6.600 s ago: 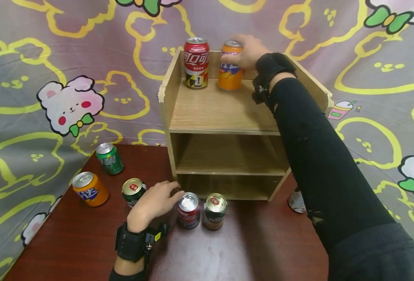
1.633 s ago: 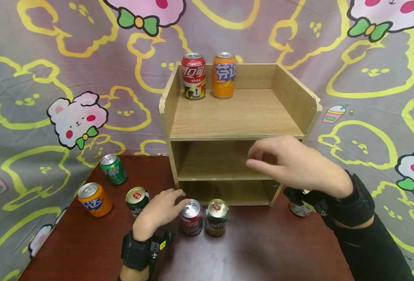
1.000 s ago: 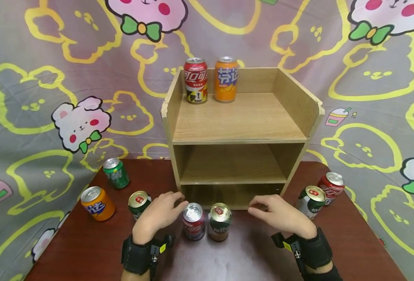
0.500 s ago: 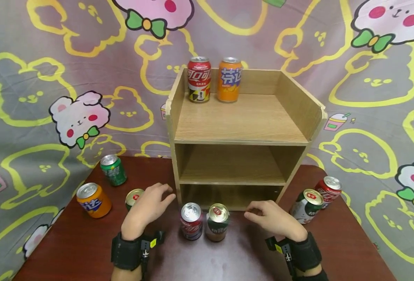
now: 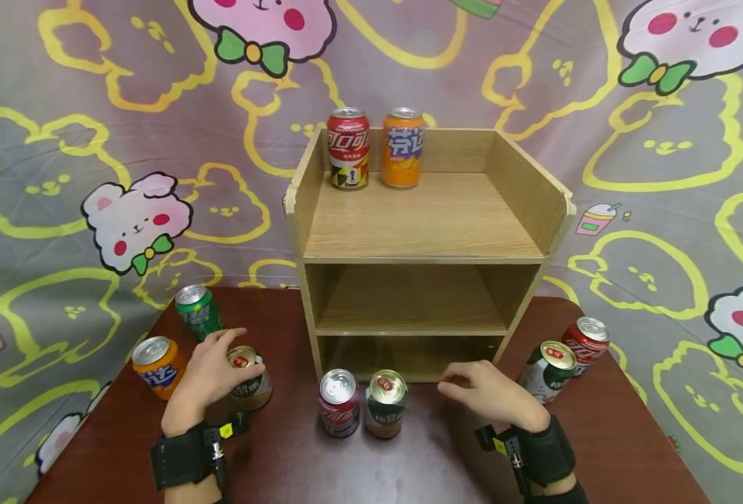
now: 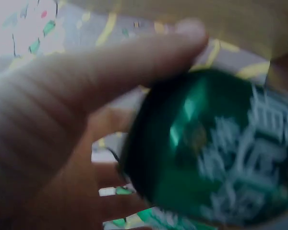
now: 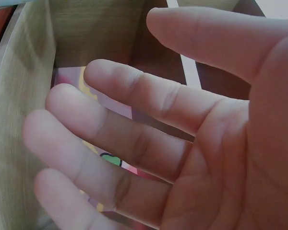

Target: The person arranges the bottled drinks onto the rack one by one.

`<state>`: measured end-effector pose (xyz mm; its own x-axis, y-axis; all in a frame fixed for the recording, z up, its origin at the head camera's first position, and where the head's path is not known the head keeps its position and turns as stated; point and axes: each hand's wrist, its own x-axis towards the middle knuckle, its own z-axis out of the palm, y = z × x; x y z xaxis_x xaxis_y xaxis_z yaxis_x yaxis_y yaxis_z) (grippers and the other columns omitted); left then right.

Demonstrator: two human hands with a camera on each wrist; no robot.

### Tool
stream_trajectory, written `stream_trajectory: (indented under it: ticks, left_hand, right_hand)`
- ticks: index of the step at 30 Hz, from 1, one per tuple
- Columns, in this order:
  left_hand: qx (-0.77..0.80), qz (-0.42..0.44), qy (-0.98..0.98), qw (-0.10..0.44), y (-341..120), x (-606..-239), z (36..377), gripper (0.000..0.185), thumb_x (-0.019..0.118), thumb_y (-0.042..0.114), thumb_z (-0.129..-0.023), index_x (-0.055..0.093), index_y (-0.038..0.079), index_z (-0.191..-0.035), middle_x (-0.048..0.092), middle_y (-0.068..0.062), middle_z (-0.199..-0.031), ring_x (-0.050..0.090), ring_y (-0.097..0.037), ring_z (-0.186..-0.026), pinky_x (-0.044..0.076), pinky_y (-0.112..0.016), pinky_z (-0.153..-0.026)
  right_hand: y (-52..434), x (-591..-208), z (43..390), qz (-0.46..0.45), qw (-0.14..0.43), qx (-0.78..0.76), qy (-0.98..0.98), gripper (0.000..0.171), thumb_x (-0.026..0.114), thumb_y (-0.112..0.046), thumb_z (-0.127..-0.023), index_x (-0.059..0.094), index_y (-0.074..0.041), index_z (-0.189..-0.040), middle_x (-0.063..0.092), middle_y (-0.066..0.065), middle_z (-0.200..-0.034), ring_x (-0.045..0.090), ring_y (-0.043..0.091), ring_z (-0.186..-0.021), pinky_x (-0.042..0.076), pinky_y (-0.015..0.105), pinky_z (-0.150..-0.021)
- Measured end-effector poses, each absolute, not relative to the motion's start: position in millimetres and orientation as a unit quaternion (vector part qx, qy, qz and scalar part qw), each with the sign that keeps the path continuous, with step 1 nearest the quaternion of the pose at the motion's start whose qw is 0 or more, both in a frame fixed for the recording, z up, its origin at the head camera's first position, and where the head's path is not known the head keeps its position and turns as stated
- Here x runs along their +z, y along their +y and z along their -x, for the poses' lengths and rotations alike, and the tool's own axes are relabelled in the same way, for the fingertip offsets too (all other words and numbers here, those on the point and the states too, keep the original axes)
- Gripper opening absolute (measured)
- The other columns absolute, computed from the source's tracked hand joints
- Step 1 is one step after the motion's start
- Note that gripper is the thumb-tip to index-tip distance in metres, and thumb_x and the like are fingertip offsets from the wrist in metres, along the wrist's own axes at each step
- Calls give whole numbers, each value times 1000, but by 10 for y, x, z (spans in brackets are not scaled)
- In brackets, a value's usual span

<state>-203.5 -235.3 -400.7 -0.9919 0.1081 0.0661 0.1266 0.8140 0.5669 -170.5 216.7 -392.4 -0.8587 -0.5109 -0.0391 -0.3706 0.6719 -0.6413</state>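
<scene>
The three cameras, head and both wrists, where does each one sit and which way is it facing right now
Head: worn on the head, looking forward and down at the wooden shelf and table; both hands and wristbands show.
Left wrist: on the left wrist, looking along the left hand, which grips a dark green can.
Right wrist: on the right wrist, looking past the right hand, fingers relaxed and holding nothing, toward the shelf.
Shared: the head view also shows the left hand on that can.

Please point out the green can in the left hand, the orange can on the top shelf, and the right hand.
green can [image 5: 253, 381], head view, lower side wall
orange can [image 5: 403, 148], head view, label
right hand [image 5: 491, 392], head view, back
</scene>
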Motion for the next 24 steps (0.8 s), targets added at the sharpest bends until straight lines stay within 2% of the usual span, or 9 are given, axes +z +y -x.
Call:
stream_trajectory:
  ticks: [3, 5, 8, 15, 19, 24]
  left_hand:
    - [-347, 69, -934, -37, -2477, -4130, 2006, 86, 76, 43, -77, 34, 6, -142, 42, -27, -130, 46, -42, -110, 44, -56, -85]
    - [-381, 79, -919, -61, -2528, -4209, 1995, 89, 78, 38, -76, 30, 7, -143, 52, -22, -119, 55, -32, -97, 48, -45, -79]
    - [-451, 85, -885, -81, -2595, -4340, 1999, 89, 80, 28, -76, 26, 10, -144, 58, -15, -105, 58, -22, -84, 49, -34, -72]
    - [-575, 125, -804, -83, -2751, -4582, 2100, 85, 76, 9, -78, 20, 9, -143, 53, -20, -112, 59, -21, -92, 50, -27, -78]
    - [-596, 144, -786, -78, -2773, -4648, 2200, 77, 77, 6, -77, 29, 6, -137, 48, -18, -119, 55, -21, -99, 48, -25, -83]
    - [-591, 153, -791, -47, -2753, -4775, 2275, 69, 79, 3, -74, 40, 2, -130, 51, -13, -117, 53, -18, -101, 44, -23, -87]
  right_hand:
    - [2171, -3936, 1690, 241, 114, -322, 909, 25, 52, -39, -96, 67, -19, -102, 64, -8, -90, 58, 3, -75, 47, 26, -64]
    - [2170, -3946, 1682, 241, 113, -322, 909, 24, 53, -38, -96, 67, -19, -101, 64, -8, -91, 58, 3, -75, 47, 26, -64]
    - [2164, -3955, 1666, 242, 117, -326, 906, 24, 54, -37, -96, 68, -18, -101, 64, -9, -90, 57, 3, -74, 47, 25, -63]
    - [2174, -3932, 1694, 246, 111, -326, 906, 24, 56, -37, -95, 68, -16, -100, 64, -9, -88, 58, 4, -74, 47, 25, -63]
    - [2194, -3899, 1755, 250, 100, -327, 906, 24, 56, -36, -95, 68, -15, -101, 64, -6, -88, 59, 7, -75, 48, 25, -63]
    - [2203, -3901, 1786, 256, 109, -329, 903, 25, 56, -36, -95, 68, -14, -101, 65, -1, -88, 58, 10, -73, 47, 25, -62]
